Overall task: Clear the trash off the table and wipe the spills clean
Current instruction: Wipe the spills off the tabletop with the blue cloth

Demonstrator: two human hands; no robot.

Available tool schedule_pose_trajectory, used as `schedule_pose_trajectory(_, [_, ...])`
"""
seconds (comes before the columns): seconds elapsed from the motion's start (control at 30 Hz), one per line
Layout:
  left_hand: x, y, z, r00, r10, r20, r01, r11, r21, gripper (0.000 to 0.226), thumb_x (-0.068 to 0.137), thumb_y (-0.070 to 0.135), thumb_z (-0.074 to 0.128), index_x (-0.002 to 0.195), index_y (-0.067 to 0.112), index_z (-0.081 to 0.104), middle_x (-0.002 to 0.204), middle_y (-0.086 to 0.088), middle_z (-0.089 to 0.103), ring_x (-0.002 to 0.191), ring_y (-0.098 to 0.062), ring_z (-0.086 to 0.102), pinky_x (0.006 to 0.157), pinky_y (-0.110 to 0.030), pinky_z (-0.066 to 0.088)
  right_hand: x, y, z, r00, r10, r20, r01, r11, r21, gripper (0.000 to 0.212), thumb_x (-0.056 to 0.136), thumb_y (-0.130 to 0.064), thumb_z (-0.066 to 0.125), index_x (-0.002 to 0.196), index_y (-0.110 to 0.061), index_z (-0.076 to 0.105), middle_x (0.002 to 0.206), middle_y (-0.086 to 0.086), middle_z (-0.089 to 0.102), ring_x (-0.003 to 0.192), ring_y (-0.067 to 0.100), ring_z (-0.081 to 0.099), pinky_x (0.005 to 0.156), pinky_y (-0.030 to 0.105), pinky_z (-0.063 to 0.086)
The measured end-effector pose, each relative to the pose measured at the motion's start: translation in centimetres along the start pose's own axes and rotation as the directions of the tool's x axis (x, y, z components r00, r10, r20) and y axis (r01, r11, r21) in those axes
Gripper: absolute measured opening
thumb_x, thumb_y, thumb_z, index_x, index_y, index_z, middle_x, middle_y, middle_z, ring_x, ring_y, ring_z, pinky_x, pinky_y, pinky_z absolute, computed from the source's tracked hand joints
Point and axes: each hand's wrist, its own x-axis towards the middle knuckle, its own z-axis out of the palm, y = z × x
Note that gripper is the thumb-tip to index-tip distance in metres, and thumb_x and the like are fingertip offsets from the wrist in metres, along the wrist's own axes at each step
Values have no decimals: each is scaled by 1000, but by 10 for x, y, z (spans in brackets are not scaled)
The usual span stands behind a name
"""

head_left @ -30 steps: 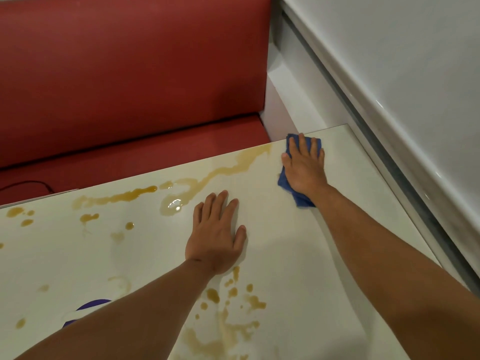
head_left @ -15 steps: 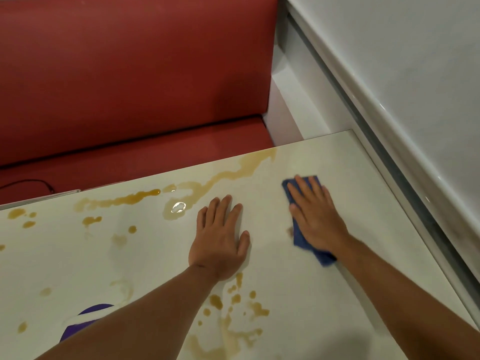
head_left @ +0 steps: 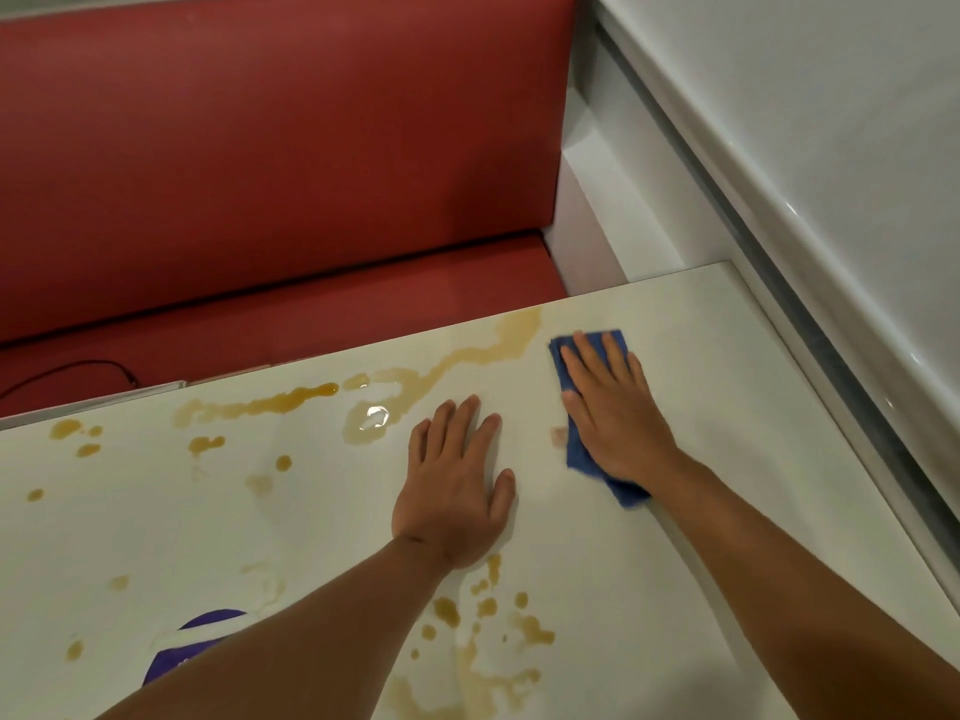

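Clearly the wiping step is in hand: the right hand (head_left: 615,407) lies flat, fingers (head_left: 592,356) straight and slightly spread, pressing a folded blue cloth (head_left: 576,449) onto the glossy white worktop (head_left: 727,356) near its far right corner. The left hand (head_left: 457,485) rests palm-down on the worktop just beside it, fingers extended and holding nothing, seemingly as a brace. Amber-brown liquid spills (head_left: 291,402) run along the far edge to the left of the cloth, with scattered drops further left and a second smeared patch (head_left: 483,615) below the left wrist. The next move probably calls for sliding the cloth leftward through the long streak, keeping even pressure. No container is plainly visible; a purple and white object (head_left: 192,636), half hidden by the left forearm, cannot be identified.
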Motion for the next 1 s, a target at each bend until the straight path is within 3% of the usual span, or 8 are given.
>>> schedule_pose_trajectory(0.1, [0,-1,1,1000,6,-9,-6,1000,-15,66,99,54,29,160,28,19,170,2,3,156,-20,-8,126,-42,-7,-50,35,4,1000,-23,19,22,999,29,60,106,-47,9,160,-23,6,169,-8,-5,156,20,-10,126,39,-4])
schedule_pose_trajectory(0.17, [-1,0,1,1000,6,-12,-7,1000,-26,66,100,53,31,159,27,21,170,2,4,156,-21,-7,126,-42,-7,-59,60,-2,1000,14,12,-15,999,49,59,106,-48,12,159,-23,7,169,-7,-2,156,21,-8,126,41,0])
schedule_pose_trajectory(0.3, [0,0,0,1000,1,-14,-1,1000,-16,66,100,54,30,160,27,21,170,2,4,156,-21,-7,126,-41,-8,-9,81,-20,993,115,-30,-114,993,19,63,104,-44,13,161,-17,19,169,3,12,153,34,8,121,52,17])
schedule_pose_trajectory(0.4, [-1,1,0,1000,-2,-15,2,1000,-4,67,99,55,29,160,28,21,170,2,4,156,-21,-7,126,-41,-8,55,70,-31,984,174,-49,-173,985,16,57,106,-38,15,160,-20,17,169,4,12,152,36,9,122,53,13])
schedule_pose_trajectory(0.57, [-1,2,-1,999,-14,-30,14,1000,-6,66,99,55,32,159,28,25,170,3,8,156,-20,-2,126,-40,-5,95,-2,-25,1000,-26,4,26,1000,-5,54,110,-33,24,161,-20,17,170,-1,10,154,35,1,123,54,5])
schedule_pose_trajectory(0.77, [-1,2,1,999,-20,-36,20,1000,-8,67,99,57,32,159,28,25,170,4,8,156,-18,-4,127,-40,-3,2,4,1,964,-257,73,260,965,-42,60,105,-45,11,162,-23,7,170,-5,-4,156,22,-9,126,42,-1])
schedule_pose_trajectory(0.87, [-1,1,1,999,-22,-41,21,1000,-16,67,98,56,33,159,29,26,169,4,9,156,-19,-3,127,-42,0,-28,48,-5,959,-274,76,276,961,-9,57,107,-47,12,160,-27,5,169,-10,-5,155,14,-15,125,37,-5])
schedule_pose_trajectory(1.0, [-1,2,1,998,-24,-50,23,1000,-17,66,98,56,35,157,28,29,169,4,12,156,-19,0,126,-44,6,-2,81,-24,987,-156,47,156,988,-3,62,105,-48,12,161,-21,17,169,-5,6,156,21,-4,125,47,9])
